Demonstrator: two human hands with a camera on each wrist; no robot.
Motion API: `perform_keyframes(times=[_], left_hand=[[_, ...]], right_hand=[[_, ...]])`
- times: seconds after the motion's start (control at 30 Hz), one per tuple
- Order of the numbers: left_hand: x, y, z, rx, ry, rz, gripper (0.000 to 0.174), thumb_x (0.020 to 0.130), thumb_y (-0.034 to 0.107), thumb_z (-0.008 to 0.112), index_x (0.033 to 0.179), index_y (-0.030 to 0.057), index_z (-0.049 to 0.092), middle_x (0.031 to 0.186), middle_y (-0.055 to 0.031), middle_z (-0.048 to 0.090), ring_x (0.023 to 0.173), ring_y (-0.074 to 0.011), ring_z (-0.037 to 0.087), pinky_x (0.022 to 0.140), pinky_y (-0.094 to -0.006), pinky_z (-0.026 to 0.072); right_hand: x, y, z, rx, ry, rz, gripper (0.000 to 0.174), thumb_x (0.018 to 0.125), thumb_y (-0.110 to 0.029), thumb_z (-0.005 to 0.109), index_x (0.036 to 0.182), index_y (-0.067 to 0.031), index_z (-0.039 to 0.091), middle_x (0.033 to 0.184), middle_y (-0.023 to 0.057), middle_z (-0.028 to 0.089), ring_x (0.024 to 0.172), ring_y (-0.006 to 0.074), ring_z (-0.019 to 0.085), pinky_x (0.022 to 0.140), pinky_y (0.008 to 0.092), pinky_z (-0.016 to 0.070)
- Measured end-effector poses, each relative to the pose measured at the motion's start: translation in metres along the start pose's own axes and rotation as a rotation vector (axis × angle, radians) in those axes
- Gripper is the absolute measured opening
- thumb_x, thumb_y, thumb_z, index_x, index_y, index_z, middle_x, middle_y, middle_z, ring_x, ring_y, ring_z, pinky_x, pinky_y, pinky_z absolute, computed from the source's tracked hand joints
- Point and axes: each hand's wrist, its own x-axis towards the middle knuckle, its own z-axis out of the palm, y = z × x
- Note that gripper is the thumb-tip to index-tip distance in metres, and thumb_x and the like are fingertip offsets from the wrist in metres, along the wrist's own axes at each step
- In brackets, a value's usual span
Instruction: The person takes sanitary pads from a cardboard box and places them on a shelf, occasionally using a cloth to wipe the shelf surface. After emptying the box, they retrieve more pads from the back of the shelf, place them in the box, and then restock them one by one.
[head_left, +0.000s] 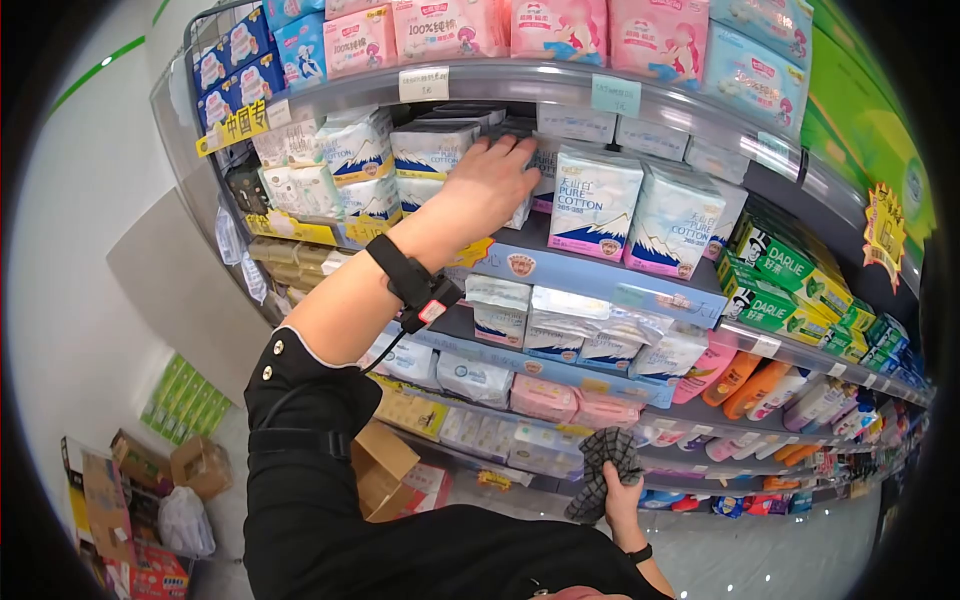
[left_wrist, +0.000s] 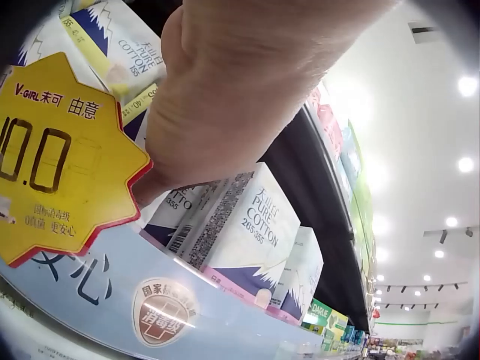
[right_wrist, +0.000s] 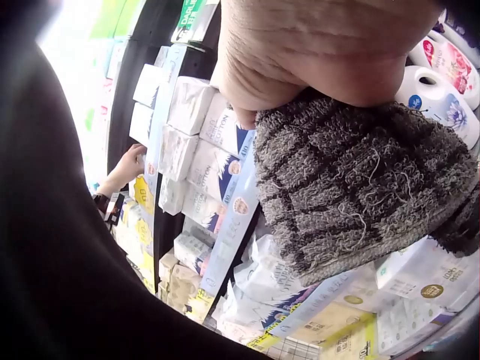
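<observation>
In the head view my left hand (head_left: pixel 492 190) reaches into the upper shelf, between packs of sanitary pads. Its fingers lie spread over the packs, their tips partly hidden among them. Left of it stands a white PURE COTTON pack (head_left: pixel 432 152); to its right, a larger pack (head_left: pixel 594 203) with a blue mountain print stands upright. The left wrist view has the wrist across the gap, beside a pad pack (left_wrist: pixel 253 225). Low at the right, my right hand (head_left: pixel 624 500) grips a dark grey checked cloth (head_left: pixel 606 470), which hangs in folds from the fingers.
A blue shelf strip (head_left: pixel 590 277) and a yellow star-shaped price tag (left_wrist: pixel 64 157) edge the shelf. Green DARLIE boxes (head_left: pixel 785 270) stand to the right. Pink packs (head_left: pixel 450 28) fill the shelf above. Below are bottles (head_left: pixel 742 385); cardboard boxes (head_left: pixel 200 467) sit on the floor at left.
</observation>
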Motion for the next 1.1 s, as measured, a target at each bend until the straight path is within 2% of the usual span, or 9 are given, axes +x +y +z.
perform_keyframes(times=[0.13,0.2,0.23,0.3,0.43,0.73,0.9,1.03,1.1], left_hand=[[0.003,-0.003,-0.006,0.012,-0.065,0.017,0.044,0.064,0.013,0.074,0.105,0.0088,0.061,0.131,-0.0144,0.048,0.119,-0.0312,0.047,0.095,-0.0413,0.0415],[0.003,-0.007,-0.008,0.02,-0.038,0.077,0.036,0.071,0.009,0.064,0.107,0.0082,0.063,0.132,-0.0137,0.048,0.116,-0.0307,0.049,0.093,-0.0402,0.0433],[0.003,-0.008,-0.009,0.021,-0.041,0.08,0.036,0.071,0.009,0.064,0.107,0.0082,0.063,0.132,-0.0137,0.048,0.116,-0.0307,0.049,0.093,-0.0402,0.0433],[0.004,-0.008,-0.013,0.03,-0.089,0.112,0.035,0.075,0.006,0.057,0.109,0.0083,0.064,0.132,-0.0128,0.048,0.114,-0.0303,0.05,0.091,-0.0397,0.0445],[0.005,-0.013,-0.019,0.017,-0.122,0.144,0.039,0.073,0.006,0.059,0.112,0.0077,0.063,0.131,-0.0125,0.049,0.113,-0.0304,0.05,0.092,-0.0386,0.045],[0.003,-0.012,-0.022,0.007,0.029,0.017,0.042,0.072,0.011,0.068,0.113,0.0042,0.061,0.13,-0.0135,0.05,0.109,-0.0311,0.051,0.093,-0.0383,0.0474],[0.002,-0.008,-0.017,-0.016,0.095,-0.058,0.035,0.072,0.012,0.067,0.105,0.0023,0.061,0.125,-0.013,0.054,0.102,-0.029,0.054,0.08,-0.0356,0.0543],[0.0,-0.002,-0.018,0.043,0.06,-0.059,0.032,0.072,0.012,0.066,0.102,0.0026,0.062,0.12,-0.014,0.056,0.101,-0.028,0.055,0.079,-0.0372,0.0543],[0.001,0.001,-0.021,0.037,-0.004,-0.059,0.039,0.067,0.013,0.07,0.103,0.0028,0.06,0.12,-0.015,0.055,0.1,-0.0281,0.055,0.081,-0.0368,0.0532]], right_hand=[[0.002,-0.004,0.005,-0.004,-0.025,0.001,0.028,0.086,-0.004,0.063,0.113,0.0005,0.058,0.105,0.0048,0.063,0.095,0.0141,0.058,0.086,0.029,0.0453],[0.004,-0.002,0.004,-0.012,-0.028,-0.004,0.029,0.086,-0.004,0.063,0.113,0.0002,0.058,0.105,0.0048,0.063,0.095,0.0141,0.058,0.087,0.0289,0.0449],[0.004,-0.001,0.004,-0.022,-0.031,-0.01,0.029,0.086,-0.004,0.063,0.114,-0.0001,0.057,0.106,0.0047,0.062,0.096,0.014,0.057,0.087,0.0288,0.0445],[0.004,-0.003,0.005,-0.031,-0.029,-0.009,0.03,0.086,-0.003,0.063,0.115,-0.0002,0.056,0.106,0.0047,0.062,0.097,0.0142,0.057,0.088,0.0289,0.0442],[0.005,-0.003,0.004,-0.041,-0.038,0.006,0.032,0.086,-0.002,0.062,0.117,-0.0006,0.055,0.108,0.0051,0.061,0.098,0.0146,0.056,0.09,0.0292,0.0431],[0.006,0.002,0.002,-0.018,-0.059,-0.003,0.031,0.085,-0.002,0.062,0.115,0.0002,0.055,0.109,0.0055,0.061,0.099,0.015,0.056,0.091,0.0298,0.0426],[0.005,0.001,0.002,-0.026,-0.067,0.026,0.032,0.085,-0.001,0.062,0.116,-0.0003,0.055,0.109,0.0054,0.061,0.099,0.0149,0.056,0.091,0.0299,0.0428],[0.003,0.0,0.004,-0.063,-0.047,0.008,0.031,0.084,-0.001,0.062,0.115,-0.0006,0.055,0.107,0.0051,0.061,0.097,0.0147,0.056,0.089,0.0295,0.0432],[0.002,0.003,0.002,-0.054,-0.048,0.011,0.031,0.084,-0.001,0.062,0.115,-0.0008,0.055,0.106,0.0049,0.062,0.097,0.0146,0.057,0.089,0.0294,0.0433]])
